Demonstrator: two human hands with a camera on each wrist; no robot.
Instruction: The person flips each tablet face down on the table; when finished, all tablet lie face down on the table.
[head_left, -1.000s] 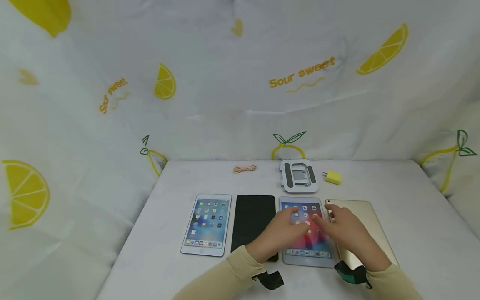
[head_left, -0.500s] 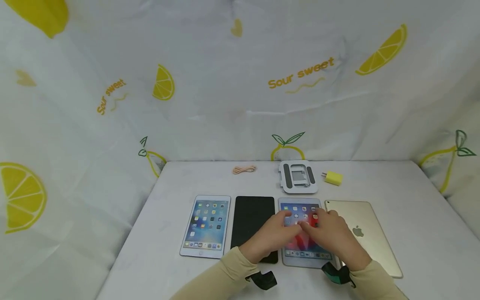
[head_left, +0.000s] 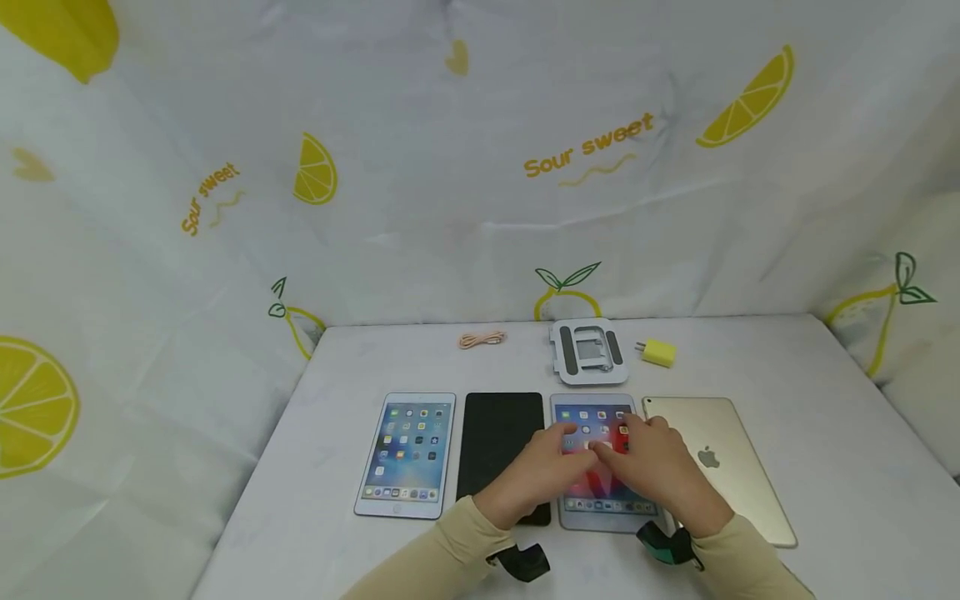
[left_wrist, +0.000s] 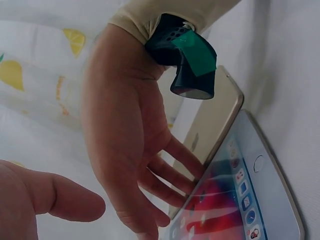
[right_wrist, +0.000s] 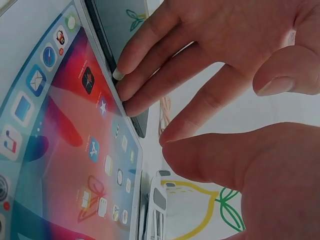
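Between my two hands a white-framed tablet lies face up on the table, its screen lit with red-and-blue wallpaper and app icons. My left hand is at its left side, with fairly straight fingers touching that edge in the right wrist view. My right hand reaches the right edge, its fingers extended down between this tablet and a gold one. Both thumbs stay above the screen, and neither hand is curled round anything. The gold tablet lies back up on the right, partly under my right wrist.
Left of my hands lie a black tablet, partly covered by my left hand, and another lit white tablet. Behind them are a coiled cable, a folded grey stand and a yellow charger plug. A lemon-print curtain hangs behind the table.
My right hand has moved left from over the gold tablet to the lit tablet's right edge, uncovering the gold one's logo. My left hand has shifted slightly. The tablets have not moved.
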